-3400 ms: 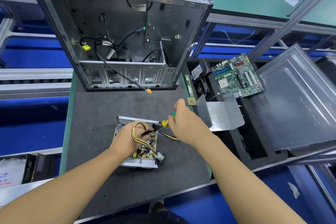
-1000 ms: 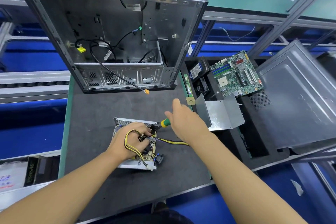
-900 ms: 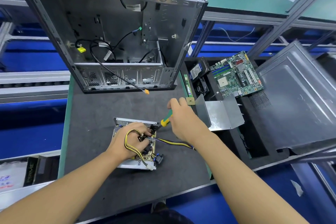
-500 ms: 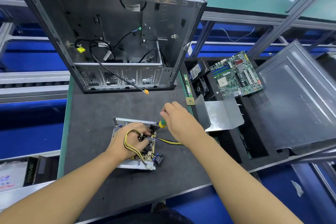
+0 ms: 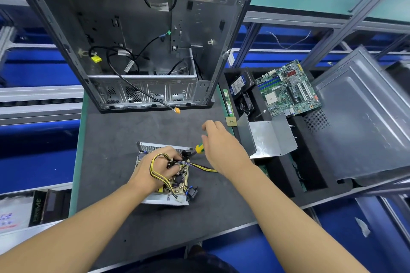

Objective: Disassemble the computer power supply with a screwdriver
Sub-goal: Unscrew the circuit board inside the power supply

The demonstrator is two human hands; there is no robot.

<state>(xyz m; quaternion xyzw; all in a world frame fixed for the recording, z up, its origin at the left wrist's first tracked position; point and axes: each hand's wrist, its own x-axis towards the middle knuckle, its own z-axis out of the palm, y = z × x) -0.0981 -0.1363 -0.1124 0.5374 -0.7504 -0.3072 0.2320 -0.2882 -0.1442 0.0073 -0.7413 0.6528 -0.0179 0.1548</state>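
Observation:
An opened power supply (image 5: 164, 198) lies on the dark mat, its metal tray holding a circuit board and a bundle of yellow and black cables (image 5: 158, 160). My left hand (image 5: 155, 170) grips that bundle on top of the board. My right hand (image 5: 221, 148) holds a screwdriver (image 5: 198, 148) with a yellow and green handle. The tool slants down to the supply's far right corner, and its tip is hidden among the wires. The fingers round the handle are loosely spread.
An empty computer case (image 5: 133, 35) stands at the far end of the mat (image 5: 115, 139). To the right, a black foam tray (image 5: 310, 184) holds a motherboard (image 5: 288, 88), a hard drive (image 5: 239, 83) and a bent metal cover (image 5: 268, 137). A side panel (image 5: 363, 115) leans at far right.
My right hand has been twisting the screwdriver at the supply's far right corner, regripping the handle between turns. My left hand has stayed on the cables.

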